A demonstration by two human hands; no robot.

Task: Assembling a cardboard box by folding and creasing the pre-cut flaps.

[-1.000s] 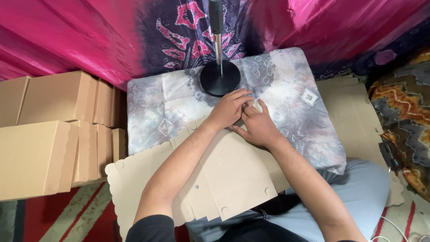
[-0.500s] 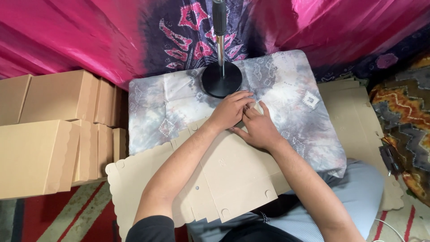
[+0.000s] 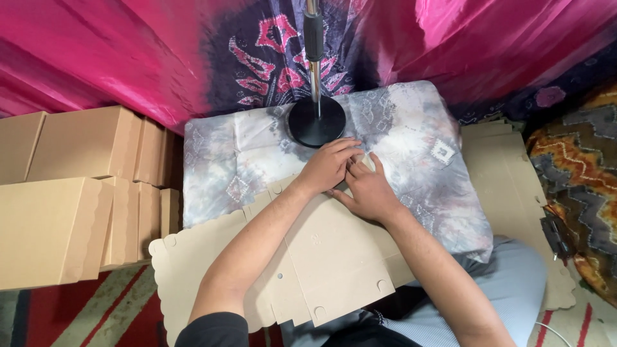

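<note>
Two hands, left [image 3: 329,166] and right [image 3: 367,191], fingers pressed flat on tan scallop-edged cardboard sheet [image 3: 321,257].

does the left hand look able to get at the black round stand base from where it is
Probably yes. The left hand rests on the flat cardboard sheet, just short of the black stand base, and only bare patterned cloth lies between them. The right hand sits beside it, not across the way.

Plain tan cardboard boxes [image 3: 71,193] stacked at the left, a flat die-cut box blank [image 3: 321,257] in the middle, maybe more flat cardboard [image 3: 508,186] on the right.
</note>
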